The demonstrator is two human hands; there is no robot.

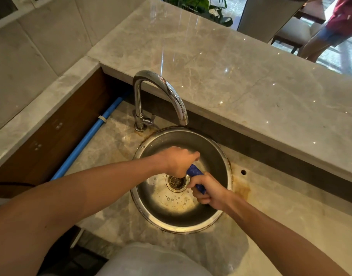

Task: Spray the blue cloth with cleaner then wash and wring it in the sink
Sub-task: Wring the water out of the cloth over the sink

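Both hands clench the blue cloth (193, 171), twisted into a tight roll between them: the left hand (178, 161) grips its upper end, the right hand (208, 191) its lower end at about four o'clock. The cloth hangs over the round steel sink (217, 156), just beside the drain (176, 182). Soapy bubbles dot the basin at six o'clock; the chrome tap (161, 92) arches at twelve
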